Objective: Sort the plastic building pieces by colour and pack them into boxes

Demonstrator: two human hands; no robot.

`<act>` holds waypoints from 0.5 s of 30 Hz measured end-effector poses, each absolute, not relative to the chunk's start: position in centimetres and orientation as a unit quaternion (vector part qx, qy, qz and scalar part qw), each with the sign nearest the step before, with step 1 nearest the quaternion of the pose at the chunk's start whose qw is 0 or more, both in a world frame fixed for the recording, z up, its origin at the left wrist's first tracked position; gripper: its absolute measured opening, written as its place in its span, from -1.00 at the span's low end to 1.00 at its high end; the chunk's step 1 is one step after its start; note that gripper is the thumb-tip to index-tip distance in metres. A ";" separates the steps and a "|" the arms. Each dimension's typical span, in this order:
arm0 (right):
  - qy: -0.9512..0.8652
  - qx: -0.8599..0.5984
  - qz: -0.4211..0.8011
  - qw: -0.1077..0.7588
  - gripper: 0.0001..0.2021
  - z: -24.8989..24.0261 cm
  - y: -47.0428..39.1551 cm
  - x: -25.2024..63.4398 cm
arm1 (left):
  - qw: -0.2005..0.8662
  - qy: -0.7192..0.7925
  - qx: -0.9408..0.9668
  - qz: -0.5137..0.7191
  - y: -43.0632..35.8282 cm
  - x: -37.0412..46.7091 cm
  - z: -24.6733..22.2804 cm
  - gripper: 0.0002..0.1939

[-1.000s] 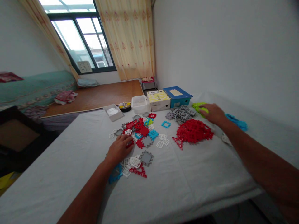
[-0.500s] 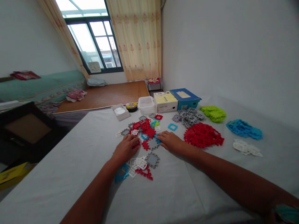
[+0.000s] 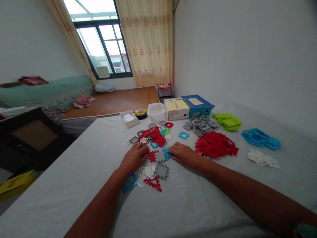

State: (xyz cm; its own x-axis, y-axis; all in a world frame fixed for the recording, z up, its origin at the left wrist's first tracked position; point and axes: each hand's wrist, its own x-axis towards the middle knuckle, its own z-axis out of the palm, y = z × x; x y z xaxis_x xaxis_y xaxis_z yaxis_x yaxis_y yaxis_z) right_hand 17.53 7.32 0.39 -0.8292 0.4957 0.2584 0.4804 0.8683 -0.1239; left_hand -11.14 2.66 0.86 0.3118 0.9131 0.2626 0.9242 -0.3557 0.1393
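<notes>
Interlocking plastic building pieces in a mixed pile lie on the white-covered table, most of them red, grey, white and blue. At the pile's near right, my right hand has its fingers closed on a blue building piece. My left hand is at the near left edge, its fingers curled down on a red building piece that they partly cover. Between the hands lie a grey square piece and another red piece. Nearer me are a second grey square, white pieces and a red triangle.
Sorted heaps of red, grey, green, blue and white pieces are on the right. Behind stand a clear tub, a yellow-white box, a blue box and a small white box.
The blue piece at my right fingertips has shifted slightly nearer me. The grey square and red piece between my hands have slid a little left and nearer. My left hand has hardly moved.
</notes>
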 end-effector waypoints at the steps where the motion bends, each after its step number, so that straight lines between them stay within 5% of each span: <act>1: -0.956 -0.255 0.018 0.143 -0.82 0.4 7.2 17.5 | 0.021 -0.566 -0.810 -0.148 2.7 -11.2 0.8 -0.73; 7: -0.933 -0.279 -0.063 0.218 -0.76 0.5 7.1 17.7 | 0.021 -0.566 -0.812 -0.143 2.8 -11.3 0.7 -0.71; 15: -0.870 -0.342 0.038 0.353 -0.76 1.5 8.8 20.7 | 0.024 -0.565 -0.812 -0.148 2.8 -11.5 0.5 -0.70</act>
